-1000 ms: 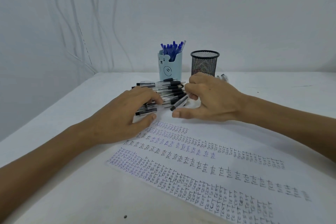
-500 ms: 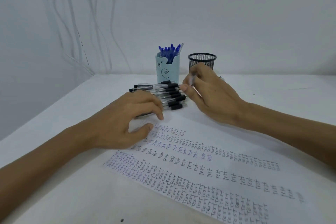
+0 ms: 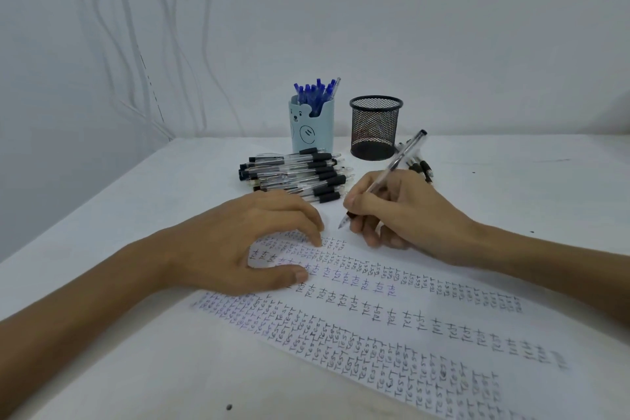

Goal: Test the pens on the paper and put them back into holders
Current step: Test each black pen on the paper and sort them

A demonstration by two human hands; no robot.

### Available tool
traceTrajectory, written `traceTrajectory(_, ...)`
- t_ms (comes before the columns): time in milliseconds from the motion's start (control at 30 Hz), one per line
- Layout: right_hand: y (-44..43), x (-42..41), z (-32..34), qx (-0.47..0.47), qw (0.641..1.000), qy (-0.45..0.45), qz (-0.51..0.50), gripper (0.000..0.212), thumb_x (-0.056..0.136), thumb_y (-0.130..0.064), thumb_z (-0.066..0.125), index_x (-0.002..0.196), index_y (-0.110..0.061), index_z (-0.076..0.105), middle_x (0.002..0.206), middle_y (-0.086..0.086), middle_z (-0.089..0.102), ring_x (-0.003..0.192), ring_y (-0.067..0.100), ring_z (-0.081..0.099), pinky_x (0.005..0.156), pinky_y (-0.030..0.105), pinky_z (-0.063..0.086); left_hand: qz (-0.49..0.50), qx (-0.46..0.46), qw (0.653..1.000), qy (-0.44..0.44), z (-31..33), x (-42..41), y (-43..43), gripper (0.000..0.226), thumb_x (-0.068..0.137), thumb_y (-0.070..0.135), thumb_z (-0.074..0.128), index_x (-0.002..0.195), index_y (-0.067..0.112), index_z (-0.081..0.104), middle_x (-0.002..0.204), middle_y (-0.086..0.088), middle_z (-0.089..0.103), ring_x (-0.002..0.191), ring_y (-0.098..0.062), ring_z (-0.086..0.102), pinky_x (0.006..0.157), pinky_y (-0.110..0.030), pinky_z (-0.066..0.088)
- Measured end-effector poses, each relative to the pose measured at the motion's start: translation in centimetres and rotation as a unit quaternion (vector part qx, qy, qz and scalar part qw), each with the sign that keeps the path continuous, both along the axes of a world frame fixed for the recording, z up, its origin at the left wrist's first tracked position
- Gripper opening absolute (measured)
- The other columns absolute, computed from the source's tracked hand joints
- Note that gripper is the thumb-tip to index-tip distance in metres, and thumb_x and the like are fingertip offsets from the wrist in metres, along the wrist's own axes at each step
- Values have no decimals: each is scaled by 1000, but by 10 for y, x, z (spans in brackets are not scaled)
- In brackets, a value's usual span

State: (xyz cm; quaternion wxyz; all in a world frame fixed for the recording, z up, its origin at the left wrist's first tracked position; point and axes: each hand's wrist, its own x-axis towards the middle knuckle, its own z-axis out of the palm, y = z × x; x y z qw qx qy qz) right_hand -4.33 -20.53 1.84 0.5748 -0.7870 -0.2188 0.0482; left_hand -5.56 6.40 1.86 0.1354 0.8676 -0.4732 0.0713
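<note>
1. The paper (image 3: 426, 327) is lying flat on the white table (image 3: 136, 215), running from the middle toward the near right. It is carrying dense rows of the handwritten word "TEST" in small capitals, in black and bluish ink. Two middle rows are showing larger script that seems to read "Test".
2. The light-blue holder (image 3: 312, 128) is displaying a printed bear face on its front.
3. The right hand (image 3: 402, 215) is gripping a clear pen (image 3: 392, 167), with thumb and curled fingers pinching it low on the barrel. Its tip is pointing down at the paper's far edge, but whether it is touching the sheet is hard to tell.
4. The left hand (image 3: 245, 242) is resting on the paper, holding nothing. Its fingers are loosely arched with the tips pressing the sheet, and the thumb is lying spread apart. It is covering the start of the upper rows.
5. The paper's near right end is running out of the frame, and the writing there is blurring.
6. A few more pens (image 3: 421, 165) are lying beside the black mesh holder (image 3: 375, 128), partly hidden behind the right hand.
7. A pile of pens (image 3: 296, 174) with clear barrels and black rubbery grips is lying just beyond the left hand, in front of the light-blue holder.
8. Blue-capped pens (image 3: 315, 92) are standing in the light-blue holder, which is looking smooth and round. The black mesh holder is a cylinder of wire netting.
9. White cables (image 3: 136, 44) are hanging down the wall.
</note>
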Motion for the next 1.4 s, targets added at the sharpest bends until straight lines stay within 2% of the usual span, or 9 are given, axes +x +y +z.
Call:
traceTrajectory(167, 2, -5, -1, -36, 999, -5, 17, 13, 91, -2, 64, 86, 9, 59, 64, 15, 67, 48, 16, 52, 48, 26, 43, -2, 0, 1000, 0, 1, -1, 0, 36, 100, 49, 66, 129, 28, 66, 139, 18, 58, 133, -6, 54, 109, -26, 42)
traceTrajectory(300, 3, -7, -1, -36, 999, -22, 27, 10, 88, 4, 64, 78, 4, 61, 60, 14, 65, 46, 13, 48, 47, 24, 39, 0, -1, 1000, -2, 1, -1, 0, 36, 100, 50, 65, 129, 28, 66, 139, 17, 58, 132, -4, 53, 109, -27, 42)
traceTrajectory(433, 3, -7, -2, -28, 999, -24, 28, 15, 87, 5, 65, 74, -1, 61, 58, 16, 64, 47, 19, 43, 46, 25, 36, 0, -4, 1000, -2, 1, -2, -1, 36, 100, 50, 65, 129, 27, 67, 138, 16, 59, 131, -5, 54, 107, -29, 43)
traceTrajectory(567, 4, -7, -2, -33, 999, -18, 30, 15, 87, 5, 64, 74, 0, 60, 58, 15, 64, 51, 23, 42, 46, 25, 35, -2, 1, 1000, -1, 1, -2, -1, 35, 101, 48, 66, 130, 30, 67, 138, 16, 58, 131, -6, 54, 107, -30, 43)
traceTrajectory(767, 3, -8, 0, -47, 998, -25, 36, 9, 87, 7, 66, 79, 7, 61, 59, 15, 63, 47, 8, 52, 49, 17, 39, -7, 10, 1000, 15, 1, -1, 0, 33, 102, 45, 66, 134, 37, 65, 142, 19, 54, 135, -11, 52, 108, -37, 43)
traceTrajectory(867, 3, -9, 0, -44, 998, -28, 31, 10, 87, 8, 66, 79, 8, 60, 59, 16, 62, 45, 5, 50, 48, 16, 39, -6, 8, 1000, 25, 1, -2, 0, 33, 102, 43, 66, 134, 37, 65, 143, 19, 53, 135, -11, 52, 108, -38, 43)
traceTrajectory(1033, 5, -9, 2, -53, 998, -22, 29, 11, 88, 6, 65, 79, 9, 59, 57, 14, 61, 43, 6, 45, 46, 15, 36, -3, 6, 999, 35, 1, -3, 0, 33, 102, 43, 67, 134, 37, 65, 143, 20, 53, 136, -10, 51, 109, -40, 44)
traceTrajectory(1233, 5, -9, 1, -40, 999, -11, 8, 14, 89, 5, 63, 77, 8, 56, 56, 15, 60, 43, 8, 45, 45, 15, 36, -4, 5, 999, 36, 1, -3, 0, 33, 102, 42, 67, 135, 36, 66, 143, 18, 53, 136, -9, 51, 110, -36, 42)
traceTrajectory(1400, 6, -9, 2, -51, 999, -15, 10, 15, 88, 5, 63, 74, 4, 57, 56, 14, 61, 43, 10, 41, 44, 17, 35, -7, -1, 999, 40, 1, -3, 0, 34, 101, 43, 66, 134, 36, 66, 143, 18, 54, 136, -11, 52, 109, -42, 45)
